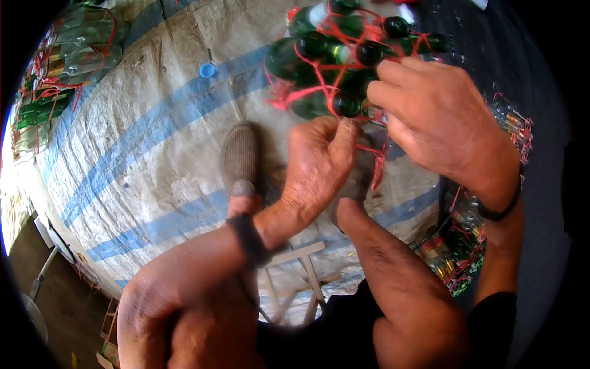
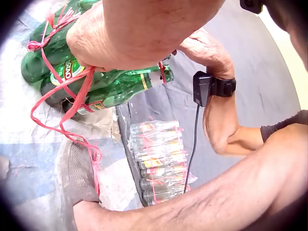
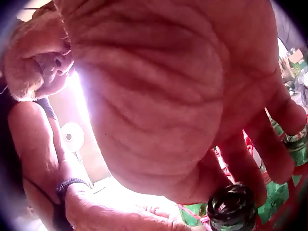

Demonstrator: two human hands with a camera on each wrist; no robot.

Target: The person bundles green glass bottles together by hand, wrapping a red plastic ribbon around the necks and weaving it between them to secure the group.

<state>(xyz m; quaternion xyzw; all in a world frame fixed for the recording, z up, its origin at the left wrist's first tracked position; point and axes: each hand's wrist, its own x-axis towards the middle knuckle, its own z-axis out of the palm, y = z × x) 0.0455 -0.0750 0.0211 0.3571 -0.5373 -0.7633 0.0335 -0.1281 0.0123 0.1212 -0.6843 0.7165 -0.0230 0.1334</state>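
Observation:
A bundle of green glass bottles (image 1: 310,46), lashed with red plastic twine (image 1: 307,93), lies before my feet. My left hand (image 1: 319,157) is at the bundle's near side, its thumb beside a bottle mouth (image 1: 347,104). In the left wrist view this hand (image 2: 94,41) grips gathered twine (image 2: 84,91), and a loose loop and tail hang toward the shoe. My right hand (image 1: 439,111) reaches over the bundle's right side with bent fingers. In the right wrist view its fingers (image 3: 276,154) are spread among the bottle necks (image 3: 233,209); whether they hold twine I cannot tell.
A shoe (image 1: 241,154) rests on the blue-striped white sheet (image 1: 160,135). Tied clear bottles (image 2: 156,154) lie on dark cloth to the right. More bundles (image 1: 86,49) stand at the upper left. A blue cap-like piece (image 1: 207,70) lies on the sheet.

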